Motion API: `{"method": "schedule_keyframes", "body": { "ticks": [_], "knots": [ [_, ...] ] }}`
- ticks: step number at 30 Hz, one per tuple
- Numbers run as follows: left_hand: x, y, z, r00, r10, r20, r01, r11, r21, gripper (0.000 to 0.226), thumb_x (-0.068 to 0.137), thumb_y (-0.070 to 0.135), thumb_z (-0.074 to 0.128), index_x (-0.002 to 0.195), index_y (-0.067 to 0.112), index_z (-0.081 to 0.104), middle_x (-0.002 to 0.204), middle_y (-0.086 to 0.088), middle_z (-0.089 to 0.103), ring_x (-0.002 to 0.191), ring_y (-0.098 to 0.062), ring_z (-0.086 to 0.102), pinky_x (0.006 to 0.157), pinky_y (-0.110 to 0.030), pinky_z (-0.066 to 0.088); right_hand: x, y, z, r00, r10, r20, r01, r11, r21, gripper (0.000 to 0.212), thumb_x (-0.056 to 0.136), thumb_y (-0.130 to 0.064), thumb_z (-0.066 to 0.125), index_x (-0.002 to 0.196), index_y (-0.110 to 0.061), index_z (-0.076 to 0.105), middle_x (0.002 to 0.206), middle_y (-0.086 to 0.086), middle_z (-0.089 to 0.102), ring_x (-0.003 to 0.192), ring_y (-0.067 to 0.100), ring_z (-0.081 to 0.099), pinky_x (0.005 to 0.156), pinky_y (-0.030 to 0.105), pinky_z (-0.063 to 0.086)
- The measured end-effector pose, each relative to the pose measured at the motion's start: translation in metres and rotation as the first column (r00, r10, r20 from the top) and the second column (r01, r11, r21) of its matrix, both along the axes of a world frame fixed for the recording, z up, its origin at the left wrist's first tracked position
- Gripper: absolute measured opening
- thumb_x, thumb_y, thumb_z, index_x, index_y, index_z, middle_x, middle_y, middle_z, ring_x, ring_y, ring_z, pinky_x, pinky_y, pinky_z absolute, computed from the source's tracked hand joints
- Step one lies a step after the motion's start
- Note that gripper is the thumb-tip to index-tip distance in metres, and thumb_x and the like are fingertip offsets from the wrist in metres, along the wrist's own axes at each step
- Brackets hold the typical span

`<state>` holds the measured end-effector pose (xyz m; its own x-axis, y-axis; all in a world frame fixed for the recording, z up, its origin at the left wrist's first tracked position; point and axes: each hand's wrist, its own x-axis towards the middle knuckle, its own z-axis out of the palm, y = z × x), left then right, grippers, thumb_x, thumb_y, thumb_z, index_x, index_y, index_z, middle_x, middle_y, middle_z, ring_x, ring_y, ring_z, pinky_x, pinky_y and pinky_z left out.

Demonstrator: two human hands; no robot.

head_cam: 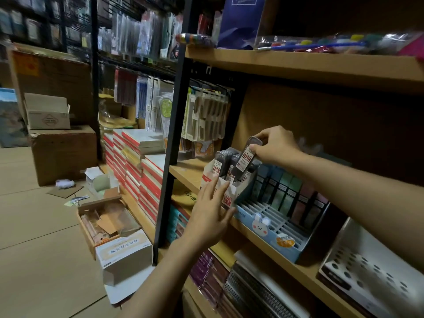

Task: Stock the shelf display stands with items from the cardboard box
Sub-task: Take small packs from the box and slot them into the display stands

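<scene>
**Lead-case stand nearly filled, one case going in**

Head view: the right hand [274, 143] pinches a dark lead case [249, 154] by its top, tilted over the small white display stand [231, 191] on the wooden shelf [190, 173]. The left hand [211, 212], fingers straight, steadies the stand's front. Several cases already stand in it, so stocking looks well advanced. Just beside it, the blue bunny stand [273, 230] holds pastel packs at the back, with front slots empty. The open cardboard box [107, 221] sits on the floor.
</scene>
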<state>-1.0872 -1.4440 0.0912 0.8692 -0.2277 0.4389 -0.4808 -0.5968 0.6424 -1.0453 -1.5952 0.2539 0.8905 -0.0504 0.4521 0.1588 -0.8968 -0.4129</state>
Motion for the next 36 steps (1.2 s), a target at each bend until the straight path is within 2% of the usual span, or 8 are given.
{"method": "schedule_keyframes", "body": {
  "ticks": [7, 12, 16, 19, 25, 28, 31, 36],
  "knots": [
    [0.010, 0.000, -0.006, 1.000, -0.001, -0.001, 0.001, 0.999, -0.044, 0.067, 0.095, 0.040, 0.053, 0.150, 0.043, 0.015, 0.161, 0.017, -0.007, 0.149, -0.010, -0.008, 0.121, -0.049, 0.017, 0.020, 0.009, -0.017, 1.000, -0.020, 0.003, 0.020, 1.000, -0.011, 0.016, 0.088, -0.021, 0.070, 0.101, -0.011, 0.073, 0.106, 0.010, 0.068, 0.083, 0.016, 0.058, 0.048, 0.013, 0.035],
    [0.013, 0.003, -0.011, 1.000, -0.002, 0.022, 0.003, 1.000, -0.031, 0.068, 0.095, 0.034, 0.056, 0.150, 0.043, 0.017, 0.161, 0.016, -0.004, 0.149, -0.009, -0.007, 0.121, -0.049, 0.018, 0.023, 0.017, -0.026, 0.999, -0.032, -0.035, 0.029, 0.995, -0.094, 0.016, 0.086, -0.015, 0.071, 0.097, -0.004, 0.072, 0.099, 0.011, 0.069, 0.079, 0.020, 0.065, 0.069, 0.035, 0.060],
    [0.015, 0.001, -0.009, 1.000, -0.005, 0.028, 0.006, 1.000, -0.019, 0.069, 0.095, 0.035, 0.055, 0.151, 0.041, 0.015, 0.161, 0.017, -0.004, 0.149, -0.008, -0.006, 0.122, -0.044, 0.014, 0.023, 0.028, -0.038, 0.999, 0.009, 0.033, -0.003, 0.986, -0.170, 0.026, 0.085, -0.016, 0.074, 0.109, -0.008, 0.070, 0.108, 0.012, 0.067, 0.098, 0.027, 0.064, 0.082, 0.042, 0.058],
    [0.014, 0.002, -0.009, 1.000, -0.011, 0.024, 0.012, 1.000, -0.010, 0.071, 0.095, 0.032, 0.056, 0.152, 0.039, 0.015, 0.162, 0.016, -0.002, 0.149, -0.009, -0.003, 0.122, -0.040, 0.013, 0.025, 0.030, -0.047, 0.996, 0.020, 0.086, 0.001, 0.970, -0.242, 0.024, 0.085, -0.020, 0.074, 0.108, -0.011, 0.071, 0.107, 0.010, 0.068, 0.101, 0.027, 0.063, 0.081, 0.039, 0.056],
    [0.000, 0.010, 0.000, 0.994, -0.089, -0.062, 0.093, 0.993, 0.070, 0.079, 0.095, 0.021, 0.058, 0.154, 0.037, 0.007, 0.163, 0.011, -0.006, 0.149, -0.011, -0.001, 0.121, -0.035, 0.013, 0.017, 0.026, -0.054, 0.997, 0.024, 0.069, 0.009, 0.899, -0.439, 0.033, 0.095, -0.027, 0.059, 0.123, -0.010, 0.064, 0.125, 0.009, 0.047, 0.116, 0.028, 0.045, 0.098, 0.039, 0.041],
    [-0.015, 0.019, 0.010, 0.989, -0.132, -0.073, 0.138, 0.986, 0.090, 0.080, 0.094, 0.018, 0.059, 0.154, 0.036, 0.009, 0.163, 0.011, 0.001, 0.148, -0.010, 0.005, 0.121, -0.034, 0.018, -0.009, 0.021, -0.049, 0.967, 0.114, 0.226, -0.076, 0.982, -0.170, 0.035, 0.099, -0.016, 0.050, 0.133, -0.011, 0.057, 0.126, 0.007, 0.048, 0.112, 0.020, 0.047, 0.093, 0.026, 0.038],
    [-0.034, 0.030, 0.020, 0.989, -0.115, -0.091, 0.118, 0.992, 0.033, 0.071, 0.092, 0.017, 0.059, 0.151, 0.034, 0.024, 0.156, 0.006, 0.029, 0.139, -0.012, 0.034, 0.112, -0.038, 0.039, -0.055, 0.016, -0.059, 0.932, 0.115, 0.343, -0.189, 0.964, 0.190, 0.025, 0.098, -0.011, 0.052, 0.119, -0.016, 0.064, 0.114, -0.002, 0.056, 0.098, 0.011, 0.057, 0.077, 0.010, 0.041],
    [-0.077, 0.045, -0.008, 0.914, -0.197, -0.354, 0.128, 0.969, -0.210, 0.025, 0.095, 0.020, 0.058, 0.118, 0.028, 0.056, 0.115, 0.003, 0.064, 0.103, -0.007, 0.062, 0.081, -0.024, 0.053, -0.140, 0.014, -0.141, 0.952, 0.276, 0.133, -0.307, 0.851, 0.427, 0.017, 0.095, -0.017, 0.058, 0.101, -0.030, 0.065, 0.094, -0.013, 0.065, 0.081, -0.004, 0.062, 0.062, 0.008, 0.049]
  ]
}}
